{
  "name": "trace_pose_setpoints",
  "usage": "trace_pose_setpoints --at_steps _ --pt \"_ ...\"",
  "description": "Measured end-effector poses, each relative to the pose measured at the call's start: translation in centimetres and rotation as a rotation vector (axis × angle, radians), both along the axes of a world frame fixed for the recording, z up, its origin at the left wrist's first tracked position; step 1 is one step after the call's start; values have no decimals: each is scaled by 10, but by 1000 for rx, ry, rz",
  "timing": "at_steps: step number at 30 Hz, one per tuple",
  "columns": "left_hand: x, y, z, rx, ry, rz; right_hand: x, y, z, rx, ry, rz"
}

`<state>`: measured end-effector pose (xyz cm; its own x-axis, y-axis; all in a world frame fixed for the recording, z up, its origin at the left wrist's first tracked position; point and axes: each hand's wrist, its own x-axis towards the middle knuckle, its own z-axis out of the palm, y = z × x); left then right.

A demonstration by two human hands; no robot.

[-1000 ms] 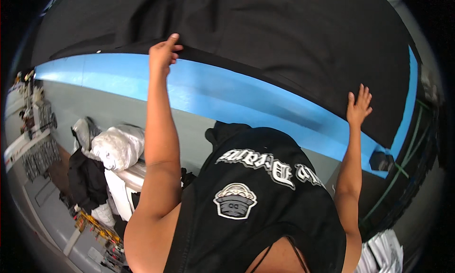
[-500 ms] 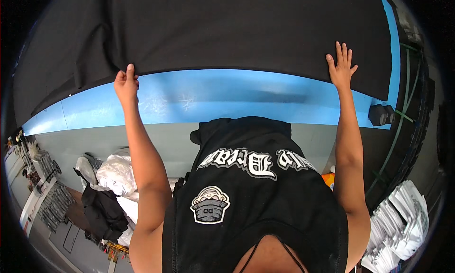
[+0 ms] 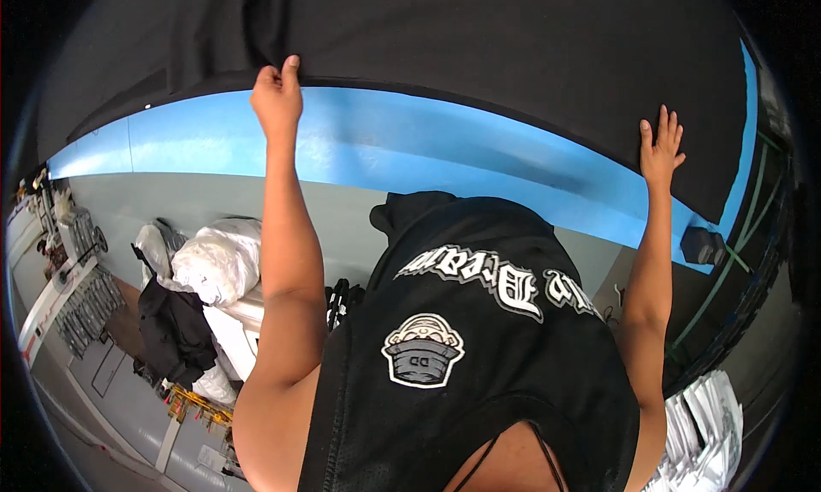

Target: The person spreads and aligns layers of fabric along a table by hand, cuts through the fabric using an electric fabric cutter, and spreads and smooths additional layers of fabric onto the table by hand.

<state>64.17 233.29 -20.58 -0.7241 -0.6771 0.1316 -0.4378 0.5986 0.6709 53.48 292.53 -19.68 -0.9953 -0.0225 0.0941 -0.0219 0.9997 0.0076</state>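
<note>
A wide sheet of black fabric (image 3: 479, 47) covers most of the blue table (image 3: 376, 141), leaving a blue strip bare along the near edge. My left hand (image 3: 278, 99) is closed on the fabric's near edge, thumb up and fingers curled under. Folds rise in the fabric just beyond that hand. My right hand (image 3: 661, 154) rests flat near the fabric's right end, its fingers spread.
A black block-like object (image 3: 701, 246) sits at the table's near right corner. Below left are white plastic bags (image 3: 221, 261) and a dark cloth (image 3: 175, 329). A stack of white bundles (image 3: 705, 432) stands at lower right.
The view has turned, so the table edge slants down to the right. My left hand appears higher and further right, still on the fabric edge. My right hand stays flat on the fabric.
</note>
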Motion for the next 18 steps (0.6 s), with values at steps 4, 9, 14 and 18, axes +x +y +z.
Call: trace_pose_setpoints --at_steps 4,9,14,18 --pt "6 3 -1 4 44 -16 18 -66 20 -121 115 137" --pt "5 8 0 3 -5 -14 23 -110 -10 -1 64 196" --pt "11 -3 -9 -75 -62 -17 25 -118 -15 -23 60 187" --pt "7 -12 20 -391 -407 19 25 -120 -14 -14 69 183"
